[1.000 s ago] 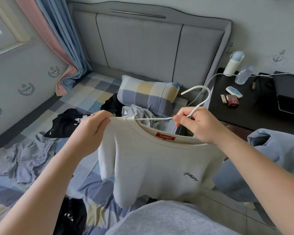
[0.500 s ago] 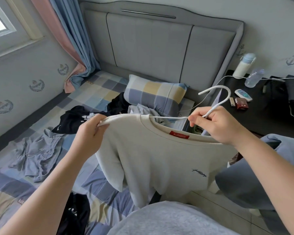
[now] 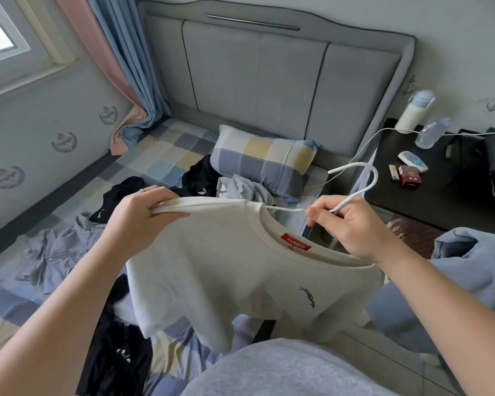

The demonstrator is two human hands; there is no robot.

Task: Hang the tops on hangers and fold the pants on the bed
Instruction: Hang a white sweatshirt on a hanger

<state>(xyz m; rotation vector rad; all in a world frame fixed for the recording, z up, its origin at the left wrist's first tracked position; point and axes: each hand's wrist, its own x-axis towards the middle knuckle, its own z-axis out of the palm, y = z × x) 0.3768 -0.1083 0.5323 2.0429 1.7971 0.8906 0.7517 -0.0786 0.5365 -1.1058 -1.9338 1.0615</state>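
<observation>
Cream knit top (image 3: 240, 267), held in the air above the bed (image 3: 160, 155) and partly mounted on a white hanger (image 3: 375, 176). Left hand (image 3: 137, 215) pinches the shoulder seam on its side, fingers and thumb closed on the fabric. Right hand (image 3: 352, 224) is curled round the hanger's neck just below the hook, with the collar's other side draped under its wrist. One thin hanger arm shows across the neck opening and runs into the shoulder at the left hand; whether the other arm is inside the far shoulder cannot be told. Likely faults from here: if the left hand lets go before the seam sits squarely over the arm's tip, the smooth arm could slide back out through the wide collar. The top would then hang lopsided or drop onto the black clothes (image 3: 120, 192) and grey pants (image 3: 49, 252) lying unfolded on the bed. Pulling the seam too hard could stretch the neckline. The hook points toward the tabletop (image 3: 440, 201), near a white cable (image 3: 383, 131) and a bottle (image 3: 432, 132); a wide swing could catch the cable and pull things over.
</observation>
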